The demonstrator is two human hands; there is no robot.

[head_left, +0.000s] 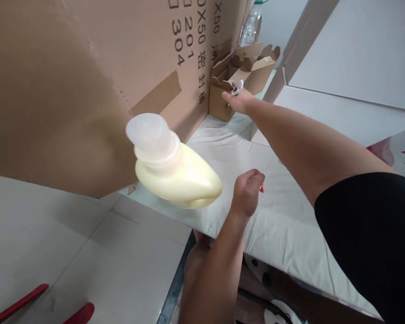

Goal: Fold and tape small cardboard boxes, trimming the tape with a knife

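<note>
My left hand point(248, 193) is closed in a fist above the pale cloth, and a small pinkish-red bit shows at its edge; the rest of whatever it holds is hidden. Stretched out to the far end, my right hand point(239, 100) has its fingers closed about a small white round object point(237, 87), whose kind I cannot make out. That hand is right at the front of a small open cardboard box point(218, 102); I cannot tell if they touch. A pale yellow bottle with a whitish cap point(178, 175) stands left of my left hand.
A large printed cardboard carton point(104, 90) fills the left side. Behind the small box stands a clear plastic bottle point(251, 27). Pale cloth point(276, 216) covers the surface. A white and red package point(400, 150) lies at right; red bars point(20, 306) show at lower left.
</note>
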